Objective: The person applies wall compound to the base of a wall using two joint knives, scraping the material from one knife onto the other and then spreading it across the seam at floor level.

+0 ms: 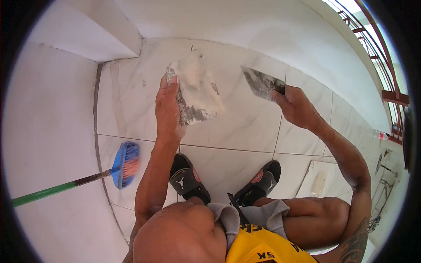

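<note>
My left hand (168, 107) grips a flat board (197, 116) loaded with white paste (197, 76), its edges smeared grey and white. My right hand (297, 107) is closed on a putty knife (261, 81) with a wide, stained metal blade, held out to the right of the board and apart from it. Both hands are over the white marble-look tile floor (232, 136). Below them are my feet in black slides (184, 173).
A broom (126, 164) with blue and orange bristles leans at the left by the white wall (52, 122). At top right is a brown metal railing (394, 98). A loose stained tile (318, 179) lies at the right, with thin metal items (386, 188) beyond it.
</note>
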Available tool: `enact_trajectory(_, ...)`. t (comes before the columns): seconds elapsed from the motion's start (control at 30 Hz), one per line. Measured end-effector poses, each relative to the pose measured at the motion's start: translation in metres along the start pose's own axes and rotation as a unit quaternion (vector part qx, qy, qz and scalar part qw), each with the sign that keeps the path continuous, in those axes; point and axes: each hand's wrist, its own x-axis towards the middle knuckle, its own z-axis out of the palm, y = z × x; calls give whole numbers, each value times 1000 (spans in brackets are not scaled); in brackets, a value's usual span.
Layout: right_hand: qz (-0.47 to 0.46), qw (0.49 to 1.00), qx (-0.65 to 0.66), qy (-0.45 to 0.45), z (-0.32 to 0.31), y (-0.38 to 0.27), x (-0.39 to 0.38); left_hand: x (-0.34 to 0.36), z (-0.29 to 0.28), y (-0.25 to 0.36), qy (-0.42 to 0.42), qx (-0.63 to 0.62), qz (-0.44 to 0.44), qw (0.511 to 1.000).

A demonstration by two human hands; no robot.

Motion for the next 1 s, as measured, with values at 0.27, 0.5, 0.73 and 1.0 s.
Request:
enact_trajectory(0.27,65,893,438,-80,16,5,30,10,-53,-14,53,-29,38,997)
enact_trajectory(0.5,-174,981,-78,42,38,-3,108,6,-83,-21,105,19,-6,994)
enact_trajectory(0.73,-63,977,-206,0,70,-9,211,1,-111,-34,173,56,-42,982)
enact_trajectory(1.0,-92,964,-199,149,101,-13,234,-2,-123,-25,178,27,-78,980)
